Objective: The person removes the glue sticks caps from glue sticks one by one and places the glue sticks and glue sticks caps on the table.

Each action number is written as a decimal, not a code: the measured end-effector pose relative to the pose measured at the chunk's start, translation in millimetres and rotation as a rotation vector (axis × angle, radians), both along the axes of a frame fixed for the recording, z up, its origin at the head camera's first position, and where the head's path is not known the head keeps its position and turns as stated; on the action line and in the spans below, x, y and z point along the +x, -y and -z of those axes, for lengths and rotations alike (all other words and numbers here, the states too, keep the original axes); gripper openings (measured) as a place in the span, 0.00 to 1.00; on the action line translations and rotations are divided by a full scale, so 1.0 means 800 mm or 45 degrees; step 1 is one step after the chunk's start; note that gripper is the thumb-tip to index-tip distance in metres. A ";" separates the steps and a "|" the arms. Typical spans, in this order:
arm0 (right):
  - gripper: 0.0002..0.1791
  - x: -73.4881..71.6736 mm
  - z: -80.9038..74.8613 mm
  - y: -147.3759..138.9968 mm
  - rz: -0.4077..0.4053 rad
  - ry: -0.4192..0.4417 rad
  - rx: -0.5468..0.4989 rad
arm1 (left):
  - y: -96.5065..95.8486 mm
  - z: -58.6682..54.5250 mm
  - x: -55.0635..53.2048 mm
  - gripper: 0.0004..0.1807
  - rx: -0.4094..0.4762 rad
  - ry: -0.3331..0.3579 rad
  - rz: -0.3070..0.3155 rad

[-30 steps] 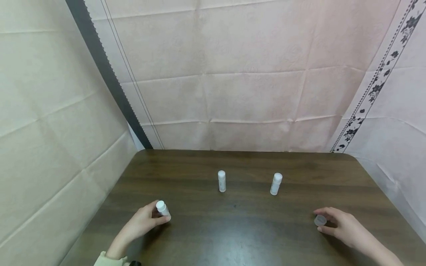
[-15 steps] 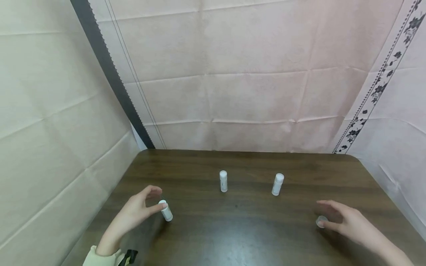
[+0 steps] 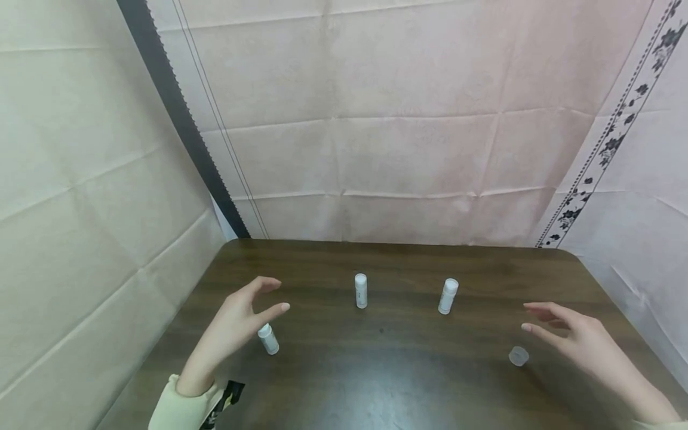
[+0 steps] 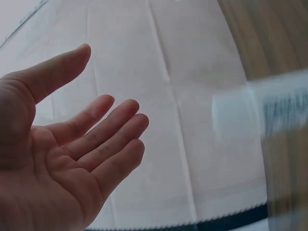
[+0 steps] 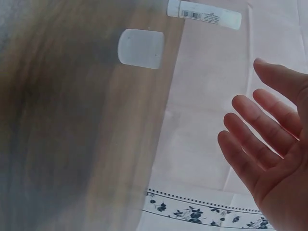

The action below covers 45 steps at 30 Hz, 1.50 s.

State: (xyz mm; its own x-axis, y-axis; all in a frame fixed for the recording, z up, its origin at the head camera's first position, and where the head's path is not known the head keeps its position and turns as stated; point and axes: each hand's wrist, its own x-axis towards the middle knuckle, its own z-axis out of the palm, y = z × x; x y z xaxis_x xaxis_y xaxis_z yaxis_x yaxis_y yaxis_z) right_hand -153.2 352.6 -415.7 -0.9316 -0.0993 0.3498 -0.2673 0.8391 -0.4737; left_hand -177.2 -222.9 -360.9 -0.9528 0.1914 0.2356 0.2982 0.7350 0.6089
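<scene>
On the left of the brown table (image 3: 398,382), a small white capped bottle (image 3: 270,343) stands upright. My left hand (image 3: 233,322) hovers just over and beside it, thumb and fingers spread apart with nothing between them. The left wrist view shows the same bottle (image 4: 286,106) blurred, off the fingertips. A small translucent cup (image 3: 518,356) stands on the table at the right. Above and to the right of it, my right hand (image 3: 583,340) is raised, fingers loosely extended and holding nothing. In the right wrist view the cup (image 5: 141,49) is away from the fingers.
Two more white capped tubes stand upright farther back, one near the middle (image 3: 361,291) and one right of it (image 3: 448,297). Pale creased cloth (image 3: 408,149) hangs behind the table and along both sides.
My left hand has let go of the white bottle and lifted up and away. The right hand has released the translucent cup and moved up and to the right.
</scene>
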 end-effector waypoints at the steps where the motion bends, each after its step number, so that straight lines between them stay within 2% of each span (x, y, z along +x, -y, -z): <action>1: 0.21 0.000 0.002 0.000 0.005 0.005 0.001 | -0.005 0.001 -0.003 0.30 0.000 0.007 0.013; 4: 0.20 -0.001 0.009 0.000 0.005 -0.002 -0.004 | -0.021 0.004 -0.014 0.29 0.004 0.030 0.043; 8: 0.18 -0.003 0.016 -0.001 -0.027 -0.047 -0.012 | -0.041 0.008 -0.035 0.28 0.022 0.045 0.031; 11: 0.16 -0.005 0.020 -0.002 -0.045 -0.043 -0.005 | -0.061 0.016 -0.051 0.27 0.053 0.051 0.028; 15: 0.15 -0.005 0.028 0.000 -0.063 -0.033 0.002 | -0.089 0.038 -0.071 0.26 0.112 0.118 0.058; 21: 0.15 -0.004 0.037 0.006 -0.102 -0.087 -0.026 | -0.121 0.075 -0.100 0.27 0.181 0.228 0.086; 25: 0.17 -0.004 0.039 0.009 -0.102 -0.024 -0.023 | -0.135 0.095 -0.114 0.27 0.235 0.279 0.113; 30: 0.18 -0.003 0.043 0.011 -0.097 0.028 -0.012 | -0.146 0.113 -0.127 0.25 0.294 0.334 0.170; 35: 0.19 0.000 0.046 0.009 -0.123 0.025 -0.015 | -0.158 0.125 -0.133 0.24 0.239 0.392 0.258; 41: 0.20 0.000 0.046 0.008 -0.139 0.039 -0.002 | -0.166 0.127 -0.134 0.19 0.181 0.391 0.299; 45: 0.20 0.000 0.046 0.011 -0.140 -0.012 0.057 | -0.167 0.127 -0.135 0.19 0.168 0.380 0.300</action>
